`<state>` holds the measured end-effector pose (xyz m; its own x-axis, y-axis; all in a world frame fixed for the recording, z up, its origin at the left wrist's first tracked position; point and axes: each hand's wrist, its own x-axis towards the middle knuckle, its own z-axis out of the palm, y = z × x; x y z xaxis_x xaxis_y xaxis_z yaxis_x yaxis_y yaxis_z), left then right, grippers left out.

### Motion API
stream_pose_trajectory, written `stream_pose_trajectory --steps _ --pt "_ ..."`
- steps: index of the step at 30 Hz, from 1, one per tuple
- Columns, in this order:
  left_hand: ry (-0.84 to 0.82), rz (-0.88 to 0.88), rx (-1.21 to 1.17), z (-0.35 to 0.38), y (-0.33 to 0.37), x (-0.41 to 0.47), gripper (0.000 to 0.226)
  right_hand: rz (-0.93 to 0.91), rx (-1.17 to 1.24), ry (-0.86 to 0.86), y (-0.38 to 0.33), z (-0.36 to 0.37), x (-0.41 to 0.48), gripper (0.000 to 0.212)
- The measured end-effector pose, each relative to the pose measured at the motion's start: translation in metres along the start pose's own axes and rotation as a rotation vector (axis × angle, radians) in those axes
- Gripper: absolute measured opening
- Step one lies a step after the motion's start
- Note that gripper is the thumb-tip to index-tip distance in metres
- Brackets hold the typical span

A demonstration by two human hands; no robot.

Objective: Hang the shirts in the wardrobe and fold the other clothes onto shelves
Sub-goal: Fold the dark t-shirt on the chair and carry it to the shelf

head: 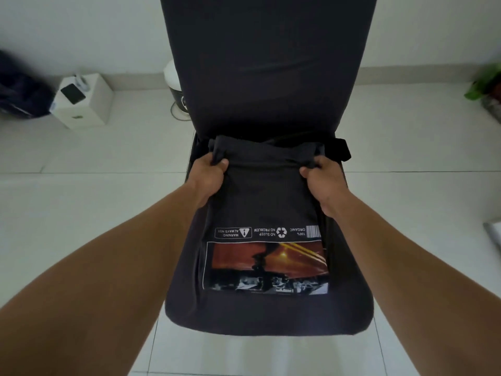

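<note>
Head view: both bare forearms reach forward over a dark fabric-covered chair (184,308); black folded T-shirt with an orange-and-grey picture print (260,202) lies flat on the seat, narrow, running from the front edge toward the backrest; print faces up and reads upside down from here, with white label text above the picture panel; left hand (210,172) grips the far left corner of the shirt, fingers curled round bunched cloth, thumb on top; right hand (322,175) grips the far right corner the same way, fingers curled under, thumb pressed on the fabric; far edge of the shirt is gathered and slightly raised between the two hands, just short of the backrest; rest of the shirt is in contact with the seat; pale tiled floor (81,213) all round; white cube-shaped box (92,109) on the floor at left with a small black flat object (72,94) on top; blurred dark bundle (19,88) just beside the box; white rounded appliance (172,77) partly hidden behind the backrest; green plant (485,82) at far right.
</note>
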<state>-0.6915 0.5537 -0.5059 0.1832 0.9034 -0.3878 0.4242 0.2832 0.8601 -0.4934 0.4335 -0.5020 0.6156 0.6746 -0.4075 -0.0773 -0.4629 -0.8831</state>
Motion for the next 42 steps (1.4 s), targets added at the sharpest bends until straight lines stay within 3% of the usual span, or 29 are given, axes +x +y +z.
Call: stream_pose_trajectory --steps 4,7,10,13,16,20,24,26,29,32,34,36,39,42 --pt "0.186 0.018 0.154 0.009 -0.016 -0.001 0.032 -0.062 -0.162 0.087 0.008 0.011 0.009 0.023" --pt "0.258 0.111 0.245 0.007 -0.009 -0.005 0.025 -0.199 -0.214 0.075 0.003 0.015 0.005 0.018" --pt "0.276 0.203 0.213 0.003 0.003 -0.003 0.026 -0.303 -0.212 0.175 -0.006 0.017 -0.002 0.018" --pt "0.219 0.227 0.252 0.006 0.01 0.001 0.024 -0.232 -0.246 0.259 -0.005 0.016 0.001 0.025" --pt "0.204 0.162 0.277 0.008 0.005 -0.001 0.029 -0.122 -0.268 0.217 -0.006 0.017 0.001 0.023" --pt "0.199 0.129 0.364 0.005 -0.009 -0.007 0.042 -0.15 -0.298 0.263 -0.007 0.014 -0.002 0.026" --pt "0.147 0.102 0.397 -0.004 -0.017 -0.007 0.035 -0.117 -0.342 0.316 -0.005 0.014 -0.005 0.025" --pt "0.173 0.14 0.476 -0.005 -0.016 -0.009 0.033 -0.108 -0.388 0.331 -0.002 0.016 -0.007 0.035" --pt "0.204 0.354 0.752 -0.004 -0.007 -0.01 0.026 -0.04 -0.501 0.356 -0.001 0.016 -0.01 0.052" --pt "0.064 0.598 0.83 0.007 0.004 -0.006 0.016 0.013 -0.503 0.333 -0.003 0.013 -0.004 0.065" --pt "-0.047 0.672 0.842 0.018 0.01 -0.002 0.022 0.063 -0.445 0.308 -0.005 0.011 0.0 0.066" --pt "-0.132 0.688 0.874 0.028 0.016 0.0 0.028 0.082 -0.473 0.277 -0.008 0.011 0.003 0.06" --pt "-0.181 0.67 0.942 0.045 0.024 0.004 0.038 0.038 -0.509 0.252 -0.013 0.008 0.01 0.033" --pt "-0.216 0.575 1.011 0.06 0.03 0.003 0.041 -0.036 -0.434 0.168 -0.015 0.008 0.01 0.025"
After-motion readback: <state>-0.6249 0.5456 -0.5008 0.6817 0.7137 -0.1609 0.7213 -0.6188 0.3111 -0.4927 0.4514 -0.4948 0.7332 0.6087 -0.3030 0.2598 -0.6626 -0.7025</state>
